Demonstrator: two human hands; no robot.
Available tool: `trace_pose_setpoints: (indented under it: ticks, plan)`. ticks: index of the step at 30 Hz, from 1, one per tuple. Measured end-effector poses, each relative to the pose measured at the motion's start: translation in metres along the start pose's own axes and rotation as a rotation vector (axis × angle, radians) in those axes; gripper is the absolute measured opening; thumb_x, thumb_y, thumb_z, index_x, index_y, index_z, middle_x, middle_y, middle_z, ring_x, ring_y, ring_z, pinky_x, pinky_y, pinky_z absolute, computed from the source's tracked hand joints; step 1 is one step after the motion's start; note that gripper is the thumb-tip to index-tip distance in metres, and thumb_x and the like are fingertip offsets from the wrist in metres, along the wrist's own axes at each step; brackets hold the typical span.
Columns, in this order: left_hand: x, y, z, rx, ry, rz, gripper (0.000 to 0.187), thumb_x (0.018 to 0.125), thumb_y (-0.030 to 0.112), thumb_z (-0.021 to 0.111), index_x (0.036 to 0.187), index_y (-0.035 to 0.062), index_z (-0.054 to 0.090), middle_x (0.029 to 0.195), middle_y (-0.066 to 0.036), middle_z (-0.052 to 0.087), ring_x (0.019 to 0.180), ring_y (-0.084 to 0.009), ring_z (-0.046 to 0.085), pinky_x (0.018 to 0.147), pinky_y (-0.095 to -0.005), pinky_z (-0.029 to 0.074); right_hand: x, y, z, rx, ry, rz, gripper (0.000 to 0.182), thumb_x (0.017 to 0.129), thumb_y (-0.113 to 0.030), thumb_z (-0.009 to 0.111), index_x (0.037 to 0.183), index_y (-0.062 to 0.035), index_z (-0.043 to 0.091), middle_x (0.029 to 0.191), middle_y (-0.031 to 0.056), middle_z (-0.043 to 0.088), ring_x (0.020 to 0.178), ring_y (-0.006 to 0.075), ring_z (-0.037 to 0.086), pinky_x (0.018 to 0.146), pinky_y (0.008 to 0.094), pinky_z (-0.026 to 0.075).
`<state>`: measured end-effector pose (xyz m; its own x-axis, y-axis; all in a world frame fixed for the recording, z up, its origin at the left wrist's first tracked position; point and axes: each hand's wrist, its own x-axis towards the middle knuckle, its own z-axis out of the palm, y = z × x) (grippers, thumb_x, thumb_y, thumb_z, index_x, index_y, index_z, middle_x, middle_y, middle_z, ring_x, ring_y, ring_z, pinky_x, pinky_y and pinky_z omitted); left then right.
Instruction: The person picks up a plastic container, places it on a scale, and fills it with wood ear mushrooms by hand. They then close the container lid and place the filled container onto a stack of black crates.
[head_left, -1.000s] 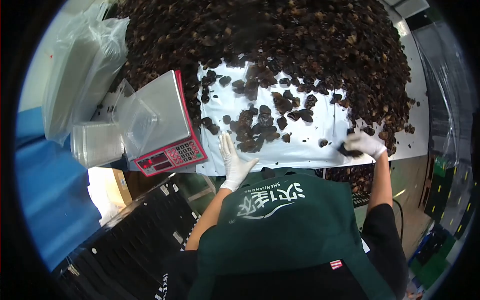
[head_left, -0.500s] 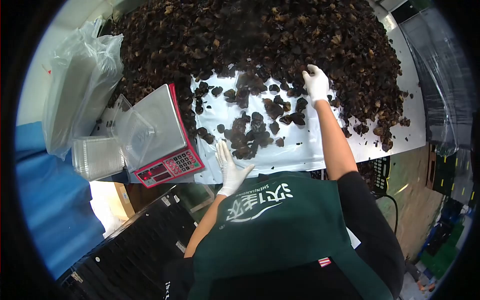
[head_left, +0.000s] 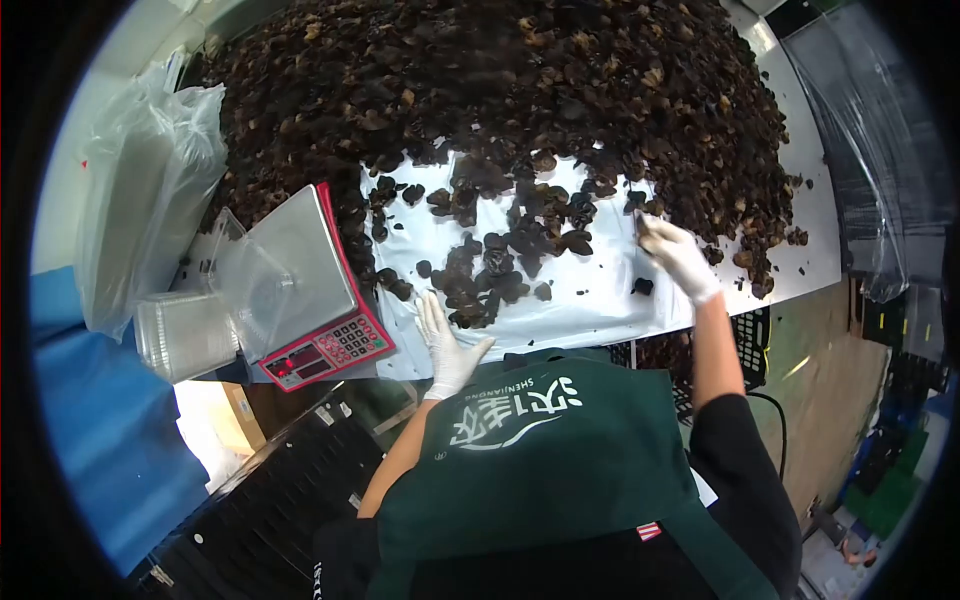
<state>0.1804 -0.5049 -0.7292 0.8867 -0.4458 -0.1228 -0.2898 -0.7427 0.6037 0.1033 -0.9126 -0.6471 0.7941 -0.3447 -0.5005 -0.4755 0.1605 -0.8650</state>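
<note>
My left hand (head_left: 448, 352), in a white glove, lies flat on the white sheet (head_left: 600, 305) with its fingers stretched out and the thumb apart. Just beyond its fingertips rests a loose group of dark wood ear mushrooms (head_left: 485, 280). My right hand (head_left: 682, 262), also gloved, is over the right part of the sheet, its fingers closed on a brownish wood ear mushroom (head_left: 648, 236) that shows at the fingertips. Below that hand is a small dark piece (head_left: 643, 286). More mushrooms (head_left: 548, 215) lie scattered in the middle of the sheet.
A large heap of wood ear mushrooms (head_left: 480, 80) covers the back of the table. At the left stand a red scale (head_left: 330, 345) with a clear plastic box (head_left: 265, 275) on its plate, stacked clear trays (head_left: 185, 335) and a plastic bag (head_left: 150, 190). A black crate (head_left: 750, 345) is below the table's right edge.
My right hand has moved from the heap's edge toward me and to the right, and its fingers now hold a mushroom. My left hand has barely moved. The view has shifted slightly.
</note>
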Motion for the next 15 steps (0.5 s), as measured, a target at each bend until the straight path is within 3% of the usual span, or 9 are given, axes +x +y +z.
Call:
trace_pose_setpoints:
  ticks: [2, 4, 5, 7, 10, 11, 12, 14, 15]
  plan:
    - [-0.001, -0.003, 0.001, -0.007, 0.017, 0.012, 0.131, 0.062, 0.034, 0.089, 0.153, -0.0036, 0.002, 0.159, -0.026, 0.011, 0.149, -0.0414, 0.005, 0.120, -0.0499, 0.004, -0.044, 0.013, -0.065, -0.123, -0.110, 0.176, 0.028, 0.084, -0.022, 0.069, 0.106, -0.0036, 0.069, 0.080, 0.0013, 0.063, 0.067, 0.0044, 0.053, 0.057, 0.0195, 0.040]
    - [0.000, -0.002, 0.001, -0.010, 0.019, 0.017, 0.131, 0.062, 0.033, 0.089, 0.153, -0.0036, 0.002, 0.158, -0.026, 0.012, 0.149, -0.0415, 0.005, 0.120, -0.0500, 0.004, -0.078, 0.018, -0.098, -0.678, -0.019, 0.674, 0.032, 0.085, -0.028, 0.070, 0.097, 0.0011, 0.070, 0.080, 0.0089, 0.066, 0.069, 0.0103, 0.060, 0.061, 0.0250, 0.046]
    - [0.000, -0.002, 0.000, -0.013, 0.022, 0.020, 0.131, 0.062, 0.033, 0.089, 0.153, -0.0036, 0.002, 0.158, -0.026, 0.012, 0.149, -0.0417, 0.006, 0.120, -0.0501, 0.004, -0.084, 0.034, -0.117, -0.677, -0.018, 0.674, 0.032, 0.085, -0.028, 0.070, 0.097, 0.0011, 0.070, 0.080, 0.0089, 0.066, 0.069, 0.0103, 0.060, 0.061, 0.0250, 0.046]
    - [0.001, -0.001, 0.000, -0.008, 0.022, 0.027, 0.131, 0.062, 0.033, 0.089, 0.153, -0.0035, 0.003, 0.158, -0.026, 0.012, 0.148, -0.0417, 0.006, 0.120, -0.0501, 0.004, -0.086, 0.046, -0.120, -1.124, 0.219, 0.455, 0.040, 0.086, -0.034, 0.070, 0.092, 0.0051, 0.069, 0.086, 0.0173, 0.068, 0.074, 0.0179, 0.063, 0.068, 0.0325, 0.050]
    - [-0.001, -0.002, 0.000, 0.001, 0.019, 0.030, 0.131, 0.061, 0.033, 0.089, 0.153, -0.0033, 0.003, 0.158, -0.027, 0.012, 0.148, -0.0417, 0.006, 0.120, -0.0500, 0.004, -0.041, 0.015, -0.053, -0.754, 0.409, -0.001, 0.046, 0.086, -0.034, 0.069, 0.108, 0.0064, 0.066, 0.106, 0.0221, 0.069, 0.096, 0.0247, 0.068, 0.084, 0.0341, 0.051]
    - [0.000, -0.002, 0.001, 0.000, 0.023, 0.032, 0.131, 0.061, 0.033, 0.089, 0.153, -0.0033, 0.003, 0.158, -0.027, 0.012, 0.148, -0.0417, 0.006, 0.120, -0.0500, 0.005, -0.006, 0.035, -0.030, -0.474, 0.423, -0.251, 0.055, 0.086, -0.032, 0.069, 0.126, 0.0045, 0.060, 0.120, 0.0192, 0.067, 0.109, 0.0268, 0.065, 0.095, 0.0338, 0.049]
    - [0.000, -0.003, 0.001, 0.005, 0.025, 0.029, 0.131, 0.061, 0.033, 0.089, 0.153, -0.0033, 0.003, 0.158, -0.027, 0.012, 0.148, -0.0417, 0.006, 0.120, -0.0500, 0.005, 0.019, 0.025, -0.002, -0.582, 0.348, -0.263, 0.065, 0.085, -0.031, 0.070, 0.138, 0.0016, 0.050, 0.134, 0.0165, 0.059, 0.119, 0.0265, 0.059, 0.103, 0.0346, 0.045]
    - [-0.001, -0.004, 0.003, -0.005, 0.034, 0.038, 0.131, 0.061, 0.033, 0.089, 0.153, -0.0032, 0.003, 0.158, -0.027, 0.012, 0.148, -0.0415, 0.006, 0.120, -0.0498, 0.005, 0.051, -0.026, 0.082, -0.643, 0.215, -0.257, 0.070, 0.084, -0.035, 0.072, 0.141, -0.0010, 0.048, 0.142, 0.0184, 0.052, 0.127, 0.0290, 0.054, 0.107, 0.0363, 0.041]
    - [0.000, -0.003, 0.002, -0.008, 0.032, 0.031, 0.132, 0.061, 0.034, 0.090, 0.153, -0.0035, 0.003, 0.158, -0.027, 0.012, 0.148, -0.0416, 0.006, 0.120, -0.0500, 0.005, 0.085, -0.016, 0.109, -0.722, 0.199, -0.527, 0.071, 0.082, -0.035, 0.073, 0.139, -0.0020, 0.049, 0.143, 0.0199, 0.050, 0.130, 0.0318, 0.050, 0.109, 0.0377, 0.039]
